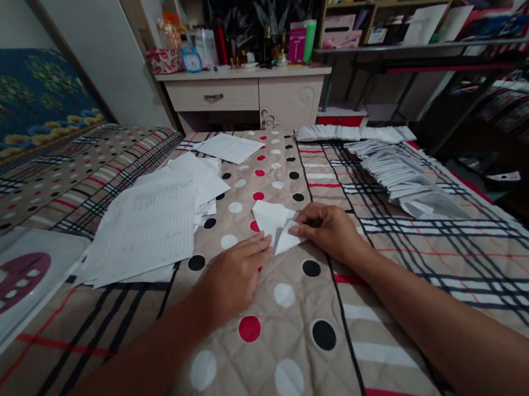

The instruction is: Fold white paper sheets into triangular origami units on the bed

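Observation:
A small white sheet of paper (274,218), partly folded, lies on the dotted bedspread between my hands. My right hand (329,228) pinches a raised flap at its right side, thumb and forefinger together. On the other side, my left hand (236,271) rests with its fingers stretched out flat, their tips at the paper's left edge. To the left lies a loose pile of white paper sheets (147,224), the top one ruled and written on. Several folded white papers (386,167) stand packed in a row at the right.
Another row of folded papers (349,132) lies at the far right of the bedspread (292,362). Beyond the pile is a separate white stack (230,147). A white item with a purple print (19,279) sits at far left. A dresser (227,96) stands behind the bed.

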`<state>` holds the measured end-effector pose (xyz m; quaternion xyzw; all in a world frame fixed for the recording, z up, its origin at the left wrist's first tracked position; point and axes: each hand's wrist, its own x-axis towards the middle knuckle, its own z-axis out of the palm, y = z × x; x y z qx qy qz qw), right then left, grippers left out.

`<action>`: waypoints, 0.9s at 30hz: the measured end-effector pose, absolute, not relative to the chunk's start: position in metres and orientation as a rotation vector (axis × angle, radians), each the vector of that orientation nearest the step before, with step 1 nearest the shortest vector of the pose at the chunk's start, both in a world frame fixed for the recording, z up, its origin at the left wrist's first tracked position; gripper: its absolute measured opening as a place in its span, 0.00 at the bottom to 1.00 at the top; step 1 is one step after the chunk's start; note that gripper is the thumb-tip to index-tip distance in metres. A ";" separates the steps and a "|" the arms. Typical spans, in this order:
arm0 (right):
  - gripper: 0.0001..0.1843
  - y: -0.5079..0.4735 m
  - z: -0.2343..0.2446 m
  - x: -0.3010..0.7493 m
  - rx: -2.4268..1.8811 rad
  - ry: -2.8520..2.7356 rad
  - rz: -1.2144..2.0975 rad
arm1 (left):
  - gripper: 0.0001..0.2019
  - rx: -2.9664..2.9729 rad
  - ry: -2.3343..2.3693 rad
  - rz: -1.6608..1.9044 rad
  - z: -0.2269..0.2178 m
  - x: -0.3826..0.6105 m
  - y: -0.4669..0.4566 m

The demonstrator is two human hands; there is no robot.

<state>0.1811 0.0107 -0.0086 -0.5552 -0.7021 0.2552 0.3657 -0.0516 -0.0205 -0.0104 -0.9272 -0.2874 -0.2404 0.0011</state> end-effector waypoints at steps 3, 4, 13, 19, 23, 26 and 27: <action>0.09 0.011 -0.006 0.177 -1.568 -1.817 0.611 | 0.21 -2.908 -0.919 -0.834 -0.010 -0.050 -0.021; 0.09 0.010 -0.004 0.175 -1.605 -1.818 0.599 | 0.20 -2.908 -0.932 -0.851 -0.009 -0.050 -0.021; 0.08 0.007 0.008 0.167 -1.775 -1.835 0.443 | 0.19 -2.920 -1.072 -0.841 -0.009 -0.048 -0.023; 0.06 0.006 0.007 0.162 -1.801 -1.826 0.378 | 0.25 -2.977 -1.060 -0.792 -0.008 -0.050 -0.024; 0.05 0.005 0.006 0.161 -1.819 -1.833 0.322 | 0.25 -2.990 -0.993 -0.769 -0.009 -0.051 -0.024; 0.05 0.005 0.007 0.160 -1.824 -1.844 0.302 | 0.24 -2.991 -0.988 -0.780 -0.010 -0.052 -0.024; 0.05 0.005 0.007 0.160 -1.825 -1.848 0.301 | 0.24 -2.990 -0.993 -0.779 -0.011 -0.052 -0.024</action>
